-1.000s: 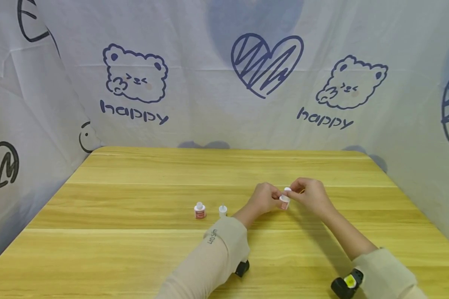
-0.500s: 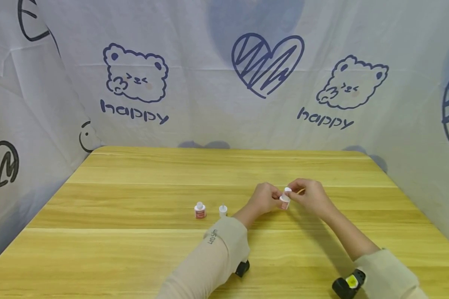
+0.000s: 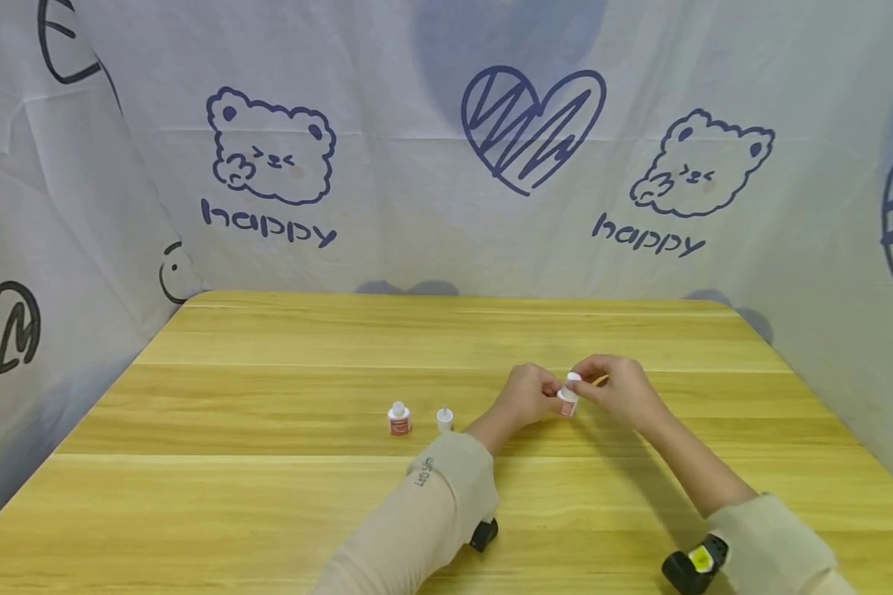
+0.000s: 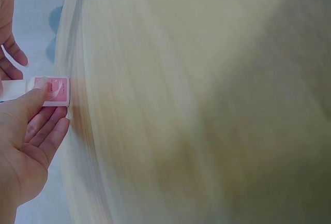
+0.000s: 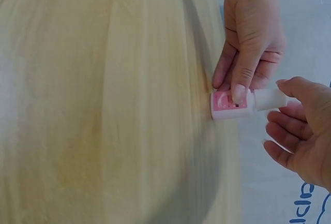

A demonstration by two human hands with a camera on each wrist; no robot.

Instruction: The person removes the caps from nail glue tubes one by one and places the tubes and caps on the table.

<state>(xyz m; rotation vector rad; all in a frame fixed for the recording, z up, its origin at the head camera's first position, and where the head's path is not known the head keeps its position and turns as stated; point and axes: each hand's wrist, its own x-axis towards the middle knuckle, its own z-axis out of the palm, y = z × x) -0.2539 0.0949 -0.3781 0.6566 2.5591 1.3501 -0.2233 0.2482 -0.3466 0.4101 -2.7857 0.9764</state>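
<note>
A small white bottle with a pink label (image 3: 568, 408) is held a little off upright between both hands, right of the middle of the table. My left hand (image 3: 524, 398) grips its body, the thumb lying across the pink label in both wrist views. With thumb and fingertips my right hand (image 3: 619, 388) pinches the white cap (image 5: 270, 100) at the bottle's top. Whether the cap's thread is engaged cannot be seen. To the left stands a second pink-labelled bottle (image 3: 398, 420), a pale neck on top. Beside it a small white cap (image 3: 444, 420) has a thin stem pointing up.
The hands work over a wooden table (image 3: 268, 512). A white cloth (image 3: 402, 165) printed with bears and hearts hangs behind it and at the sides. Black wrist cameras (image 3: 690, 570) are strapped under both sleeves. The left forearm passes close to the loose cap.
Hardly anything differs. The right fingers have shifted slightly on the cap, while the left hand keeps its hold on the bottle; the second bottle and loose cap stay put.
</note>
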